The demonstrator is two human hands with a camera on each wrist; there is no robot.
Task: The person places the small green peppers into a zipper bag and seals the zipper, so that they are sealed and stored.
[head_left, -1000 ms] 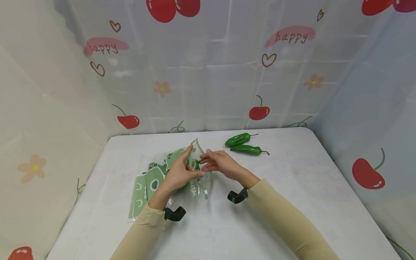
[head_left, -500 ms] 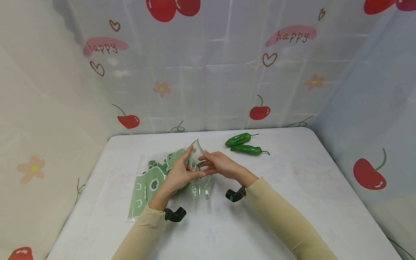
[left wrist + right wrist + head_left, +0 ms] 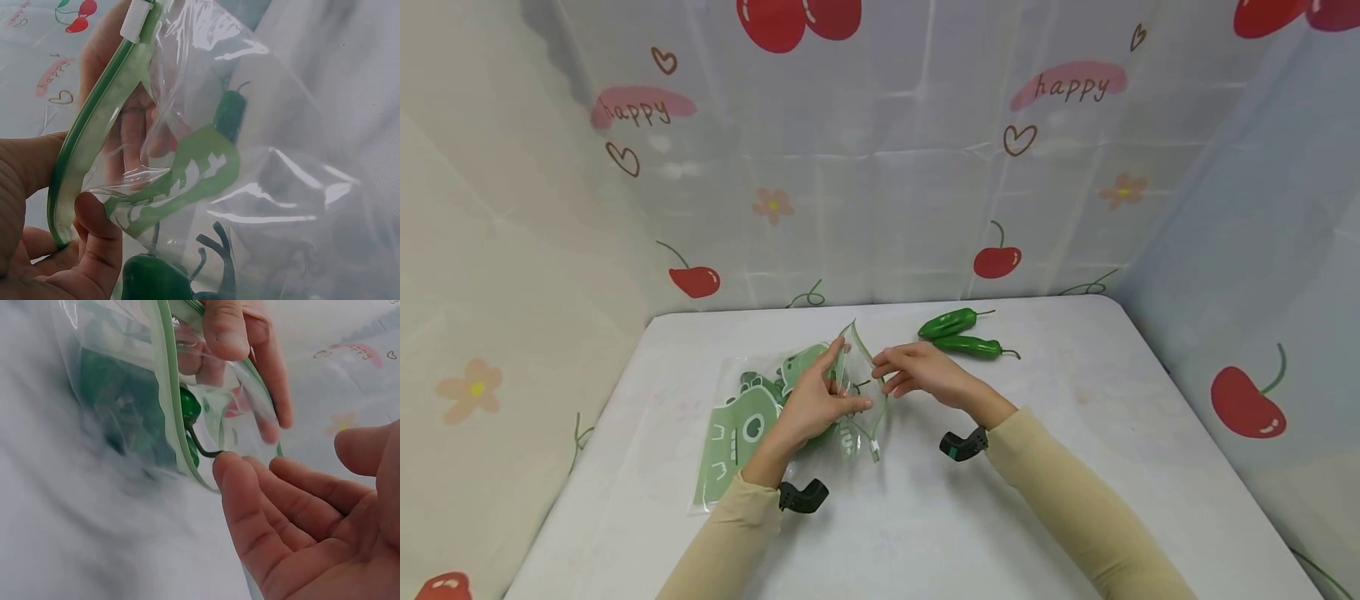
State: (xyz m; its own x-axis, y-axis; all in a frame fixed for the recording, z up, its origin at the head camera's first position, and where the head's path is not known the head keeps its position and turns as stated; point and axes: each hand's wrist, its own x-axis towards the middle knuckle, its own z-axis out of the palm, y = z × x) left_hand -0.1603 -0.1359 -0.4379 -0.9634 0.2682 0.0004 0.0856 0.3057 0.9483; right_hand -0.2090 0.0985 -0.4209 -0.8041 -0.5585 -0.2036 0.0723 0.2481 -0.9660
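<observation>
A clear zip bag (image 3: 745, 437) with green cartoon prints lies on the table, its green-edged mouth raised towards the right. My left hand (image 3: 811, 400) holds the bag by its mouth, spreading it with thumb and fingers. Just outside the opening is my right hand (image 3: 925, 372), fingers loosely bent and thumb apart. In the right wrist view a green chili pepper (image 3: 189, 407) sits inside the mouth, its dark stem close to my right fingertips (image 3: 234, 469). More green peppers (image 3: 156, 278) show through the plastic in the left wrist view. A white slider (image 3: 135, 20) sits on the zip.
Two green chili peppers, one (image 3: 951, 322) behind the other (image 3: 973, 346), lie near the table's back edge, right of the bag. A white cloth covers the table (image 3: 1075, 433). Printed curtains (image 3: 880, 225) hang behind it and at both sides.
My right hand first moves slightly left to the bag's mouth, then draws back right, and the opening looks wider. The pepper seen at the mouth has sunk deeper into the bag. My left hand stays put.
</observation>
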